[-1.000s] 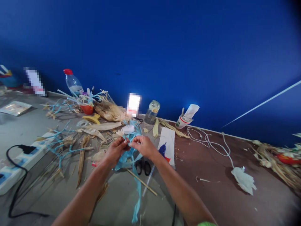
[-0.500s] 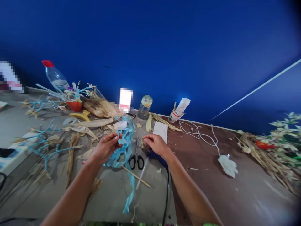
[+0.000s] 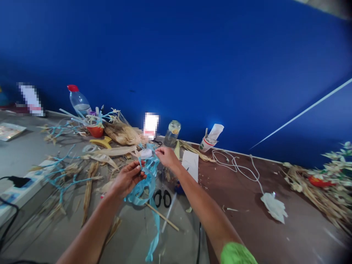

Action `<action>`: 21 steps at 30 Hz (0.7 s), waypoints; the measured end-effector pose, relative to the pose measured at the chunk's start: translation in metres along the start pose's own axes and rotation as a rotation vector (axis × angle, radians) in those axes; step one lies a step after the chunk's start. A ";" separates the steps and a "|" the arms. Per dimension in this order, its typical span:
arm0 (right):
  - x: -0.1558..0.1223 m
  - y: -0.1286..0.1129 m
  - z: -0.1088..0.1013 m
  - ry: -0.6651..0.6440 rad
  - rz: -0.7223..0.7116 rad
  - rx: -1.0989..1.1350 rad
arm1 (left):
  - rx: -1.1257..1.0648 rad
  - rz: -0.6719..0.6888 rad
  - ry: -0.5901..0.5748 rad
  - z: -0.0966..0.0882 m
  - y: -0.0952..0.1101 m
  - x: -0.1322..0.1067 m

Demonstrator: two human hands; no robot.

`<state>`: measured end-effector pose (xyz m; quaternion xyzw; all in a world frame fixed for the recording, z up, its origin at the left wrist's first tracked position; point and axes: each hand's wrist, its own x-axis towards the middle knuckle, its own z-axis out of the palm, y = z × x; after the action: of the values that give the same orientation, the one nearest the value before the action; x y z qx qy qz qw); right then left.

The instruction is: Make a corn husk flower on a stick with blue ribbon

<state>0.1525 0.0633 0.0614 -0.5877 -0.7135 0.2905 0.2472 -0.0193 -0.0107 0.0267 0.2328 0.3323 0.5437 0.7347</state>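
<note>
My left hand is closed in a pinch on a narrow light blue strip that rises from its fingertips. Beside it, a loose tangle of light blue ribbon lies in curls, and one tail runs toward the table's front edge. Further back and to the right, my right hand has its thumb and fingertips together just by a white roll; what they hold, if anything, is too small to make out. Below that hand lie black-handled scissors, a thin wooden stick and a clear stick.
Dried husks, blue-wrapped twigs and a power strip spread over the left side. A glass jar, a paper cup and a red-capped bottle stand along the blue wall. A white cable lies right.
My right hand has moved left and away from me, from above the scissors to beside the white roll. My left hand keeps its pinch. The whole view has shifted slightly.
</note>
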 end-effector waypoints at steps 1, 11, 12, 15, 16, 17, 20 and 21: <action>0.010 -0.002 0.004 0.009 0.009 -0.012 | -0.004 -0.003 0.002 0.001 0.001 -0.001; 0.067 -0.006 0.046 0.009 0.133 -0.140 | -0.002 -0.024 0.028 0.004 0.003 -0.003; 0.068 -0.006 0.049 0.010 0.129 -0.151 | 0.001 -0.022 0.034 0.003 0.002 -0.002; 0.069 -0.003 0.057 0.016 0.100 -0.181 | -0.008 0.000 0.085 0.002 0.000 0.000; 0.069 -0.002 0.058 0.018 0.085 -0.188 | -0.019 0.013 0.102 0.002 -0.001 0.001; 0.068 -0.001 0.060 0.020 0.066 -0.194 | -0.032 0.027 0.113 0.003 -0.001 0.002; 0.066 0.002 0.061 0.027 0.006 -0.212 | -0.059 0.047 0.127 0.004 -0.002 0.003; 0.064 0.002 0.060 0.030 -0.008 -0.219 | -0.059 0.043 0.127 0.004 -0.002 0.002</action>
<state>0.1003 0.1195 0.0177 -0.6126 -0.7397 0.2007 0.1934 -0.0144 -0.0090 0.0273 0.1830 0.3569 0.5825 0.7070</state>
